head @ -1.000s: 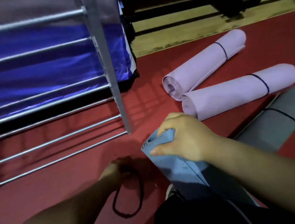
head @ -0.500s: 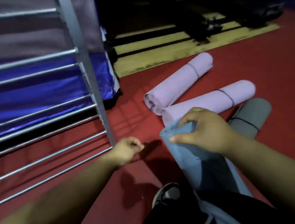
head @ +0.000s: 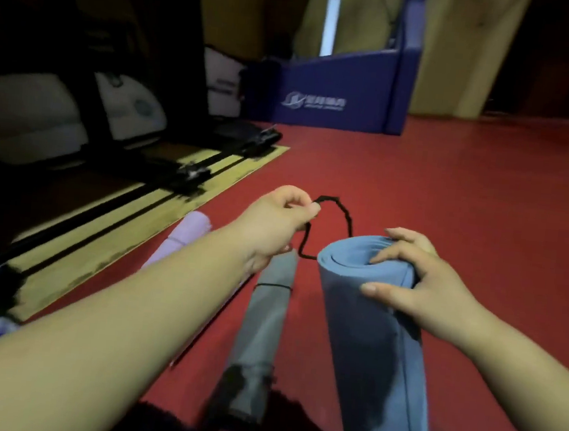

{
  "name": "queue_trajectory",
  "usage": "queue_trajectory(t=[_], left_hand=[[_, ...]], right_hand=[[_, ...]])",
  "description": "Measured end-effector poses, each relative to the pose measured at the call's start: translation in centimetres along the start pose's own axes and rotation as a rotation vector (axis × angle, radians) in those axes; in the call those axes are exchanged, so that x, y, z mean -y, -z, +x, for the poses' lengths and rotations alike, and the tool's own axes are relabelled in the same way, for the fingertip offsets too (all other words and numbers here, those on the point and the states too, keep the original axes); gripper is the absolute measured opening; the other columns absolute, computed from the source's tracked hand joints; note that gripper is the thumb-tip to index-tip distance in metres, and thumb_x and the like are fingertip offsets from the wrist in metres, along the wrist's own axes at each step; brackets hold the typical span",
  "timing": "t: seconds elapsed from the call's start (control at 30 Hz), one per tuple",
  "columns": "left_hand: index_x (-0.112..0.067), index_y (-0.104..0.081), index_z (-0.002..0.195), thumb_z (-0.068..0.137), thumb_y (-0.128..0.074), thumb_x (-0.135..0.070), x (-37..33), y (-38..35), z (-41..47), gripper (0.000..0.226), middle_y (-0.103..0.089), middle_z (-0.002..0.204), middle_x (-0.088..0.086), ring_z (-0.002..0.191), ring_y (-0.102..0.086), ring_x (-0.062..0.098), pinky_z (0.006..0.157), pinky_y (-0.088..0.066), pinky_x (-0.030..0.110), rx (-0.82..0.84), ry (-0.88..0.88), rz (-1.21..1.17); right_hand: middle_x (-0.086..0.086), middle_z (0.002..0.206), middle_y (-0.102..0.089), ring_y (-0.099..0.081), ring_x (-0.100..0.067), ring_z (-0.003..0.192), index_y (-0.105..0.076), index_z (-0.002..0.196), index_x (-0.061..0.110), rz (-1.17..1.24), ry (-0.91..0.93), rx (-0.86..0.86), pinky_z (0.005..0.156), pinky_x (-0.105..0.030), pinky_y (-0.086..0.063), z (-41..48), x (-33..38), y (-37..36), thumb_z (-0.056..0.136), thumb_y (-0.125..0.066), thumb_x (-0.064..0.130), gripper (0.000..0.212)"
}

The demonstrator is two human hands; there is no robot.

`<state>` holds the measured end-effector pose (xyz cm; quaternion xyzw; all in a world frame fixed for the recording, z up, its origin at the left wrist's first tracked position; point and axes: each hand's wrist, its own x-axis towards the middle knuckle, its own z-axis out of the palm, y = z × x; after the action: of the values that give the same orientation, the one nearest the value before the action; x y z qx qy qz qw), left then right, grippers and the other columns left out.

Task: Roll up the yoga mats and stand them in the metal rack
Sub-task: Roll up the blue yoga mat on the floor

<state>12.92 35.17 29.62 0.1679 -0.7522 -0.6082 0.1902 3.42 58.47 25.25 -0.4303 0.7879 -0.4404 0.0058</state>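
Right hand (head: pixel 417 289) is wrapped around the far end of the rolled blue yoga mat (head: pixel 374 329), fingers curled over the rim and thumb pressed to the side, keeping the roll from springing open. That mat is my landmark: its long axis runs from the person's lap away toward the middle of the red floor (head: pixel 451 181), tilted up a little at the gripped end.

Just to the left of the mat's end, the left hand (head: pixel 276 219) is closed in a pinch on a black elastic band (head: pixel 341 213), which hangs as an open loop between the two hands, its lower part close beside the mat's rim. The coming move, I'd judge, is to pull that loop open and slip it over the gripped end, then slide it down the roll along its length. The left hand is the one placed to do this; the right hand itself sits where the band must pass, so it will likely have to shift its hold.

Left of the blue mat, lying roughly parallel on the floor, is a grey rolled mat (head: pixel 263 320) already banded. Farther left again, a lilac rolled mat (head: pixel 185 237) shows partly behind the forearm. Beyond those sits a yellowish wooden platform (head: pixel 108 251) with dark rails. The metal rack is not in sight from here.
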Motion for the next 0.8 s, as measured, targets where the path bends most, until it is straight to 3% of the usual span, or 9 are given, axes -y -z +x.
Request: queue_trajectory(t=[0.1, 0.2, 0.23, 0.3, 0.37, 0.43, 0.53, 0.67, 0.8], left_hand=[[-0.024, -0.06, 0.083, 0.099, -0.066, -0.023, -1.3, -6.7, -0.6, 0.016, -0.05, 0.074, -0.008, 0.068, -0.043, 0.011, 0.064, -0.034, 0.03, 0.062, -0.135, 0.016], [-0.023, -0.06, 0.087, 0.1, -0.063, -0.02, -0.1, -10.4, -1.3, 0.014, -0.053, 0.072, -0.009, 0.066, -0.046, 0.008, 0.063, -0.037, 0.028, 0.062, -0.189, -0.008], [-0.022, -0.061, 0.088, 0.101, -0.062, -0.02, 0.1, -11.0, -1.3, 0.013, -0.055, 0.074, -0.009, 0.067, -0.047, 0.008, 0.065, -0.038, 0.028, 0.044, -0.196, -0.011], [-0.024, -0.061, 0.088, 0.102, -0.061, -0.019, 0.3, -11.5, -1.0, 0.014, -0.058, 0.08, -0.005, 0.072, -0.05, 0.01, 0.069, -0.04, 0.029, 0.01, -0.193, -0.039], [-0.025, -0.06, 0.087, 0.102, -0.061, -0.019, 0.4, -11.8, -0.6, 0.016, -0.057, 0.08, -0.005, 0.071, -0.049, 0.011, 0.068, -0.039, 0.028, 0.025, -0.199, -0.046], [-0.025, -0.058, 0.087, 0.102, -0.06, -0.019, 0.4, -12.4, -0.4, 0.016, -0.054, 0.078, -0.006, 0.069, -0.047, 0.01, 0.066, -0.039, 0.028, 0.049, -0.223, 0.0], [-0.026, -0.058, 0.088, 0.102, -0.06, -0.02, 0.6, -13.2, 0.2, 0.016, -0.054, 0.078, -0.006, 0.07, -0.047, 0.011, 0.066, -0.039, 0.029, 0.074, -0.26, 0.02], [-0.031, -0.059, 0.085, 0.1, -0.063, -0.026, 0.9, -13.0, 1.0, 0.016, -0.055, 0.077, -0.009, 0.069, -0.048, 0.01, 0.067, -0.039, 0.032, 0.078, -0.282, 0.031], [-0.028, -0.059, 0.083, 0.099, -0.063, -0.022, 1.0, -13.0, 1.4, 0.018, -0.062, 0.083, 0.002, 0.075, -0.054, 0.013, 0.075, -0.044, 0.037, 0.034, -0.256, -0.046]], right_hand=[[0.013, 0.143, -0.045, -0.022, 0.003, 0.147, -0.066, 0.102, 0.056, 0.105, -0.082, 0.002, 0.117, -0.019, -0.018, -0.8, -2.2, 2.7, 0.057, -0.065, 0.066, 0.046], [0.003, 0.139, -0.053, -0.032, -0.011, 0.145, -0.065, 0.1, 0.067, 0.242, -0.097, 0.022, 0.111, -0.015, -0.024, -1.2, -5.3, 3.7, 0.05, -0.058, 0.059, 0.051], [0.0, 0.136, -0.057, -0.043, -0.015, 0.139, -0.064, 0.101, 0.065, 0.297, -0.085, -0.029, 0.108, -0.021, -0.032, -1.6, -5.7, 3.9, 0.05, -0.058, 0.049, 0.054], [0.006, 0.12, -0.065, -0.061, -0.004, 0.113, -0.058, 0.112, 0.053, 0.425, -0.166, -0.122, 0.092, -0.022, -0.045, -1.6, -5.4, 3.8, 0.058, -0.058, 0.033, 0.057], [0.019, 0.121, -0.06, -0.061, 0.012, 0.1, -0.049, 0.124, 0.047, 0.522, -0.207, -0.174, 0.091, -0.02, -0.045, -1.4, -5.4, 4.1, 0.06, -0.062, 0.034, 0.066], [0.02, 0.139, -0.052, -0.054, 0.014, 0.117, -0.046, 0.13, 0.047, 0.577, -0.201, -0.153, 0.105, -0.026, -0.042, -1.1, -5.7, 4.9, 0.051, -0.066, 0.04, 0.082], [0.007, 0.144, -0.056, -0.054, -0.001, 0.13, -0.051, 0.136, 0.04, 0.711, -0.231, -0.107, 0.114, -0.034, -0.04, -0.3, -6.7, 5.7, 0.045, -0.068, 0.034, 0.092], [-0.007, 0.137, -0.064, -0.061, -0.026, 0.127, -0.059, 0.136, 0.028, 0.754, -0.228, -0.038, 0.115, -0.047, -0.041, 0.2, -7.2, 5.9, 0.05, -0.073, 0.027, 0.087], [-0.008, 0.124, -0.069, -0.067, -0.022, 0.114, -0.062, 0.131, 0.027, 0.791, -0.266, -0.074, 0.102, -0.038, -0.048, 0.5, -7.6, 5.8, 0.05, -0.079, 0.028, 0.083]])
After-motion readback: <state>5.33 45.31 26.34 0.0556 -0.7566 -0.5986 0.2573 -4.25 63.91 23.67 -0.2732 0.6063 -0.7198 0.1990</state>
